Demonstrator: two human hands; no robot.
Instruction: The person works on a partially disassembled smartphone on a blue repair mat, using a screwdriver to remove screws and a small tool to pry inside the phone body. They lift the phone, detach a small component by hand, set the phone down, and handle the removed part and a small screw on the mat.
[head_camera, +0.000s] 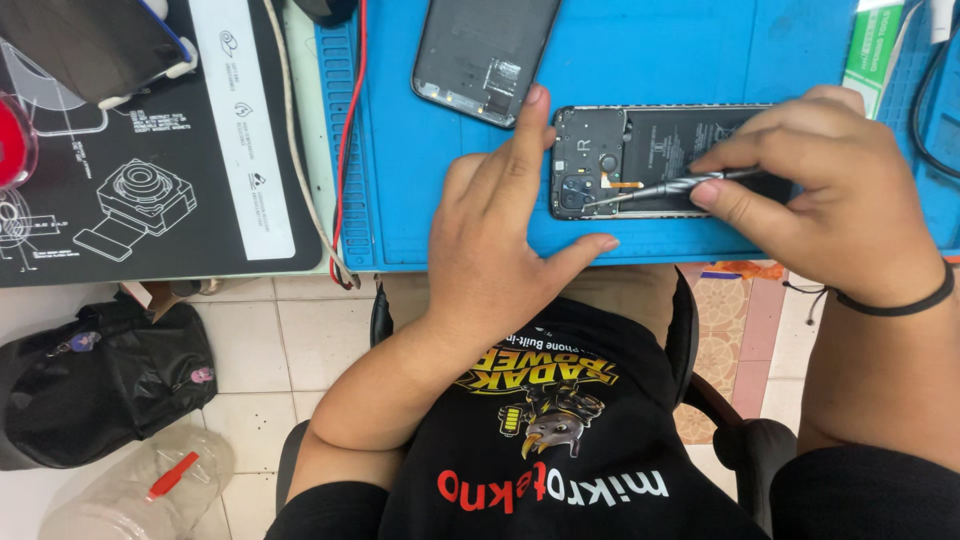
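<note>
An opened black phone (600, 135) lies back-up on the blue work mat (660, 50), its inner boards and camera module exposed. My left hand (500, 230) rests on the mat, index finger pressed against the phone's left edge, thumb below it. My right hand (820, 190) pinches a slim metal screwdriver (660, 188), whose tip touches the phone near the camera module. My right wrist wears a black band (900, 303).
A detached black phone back cover (485, 55) lies on the mat above the phone. Red and white cables (345, 150) run down the mat's left side. A black printed mat (150, 150) lies left. On the floor sit a black bag (95, 380) and a clear plastic container (140, 490).
</note>
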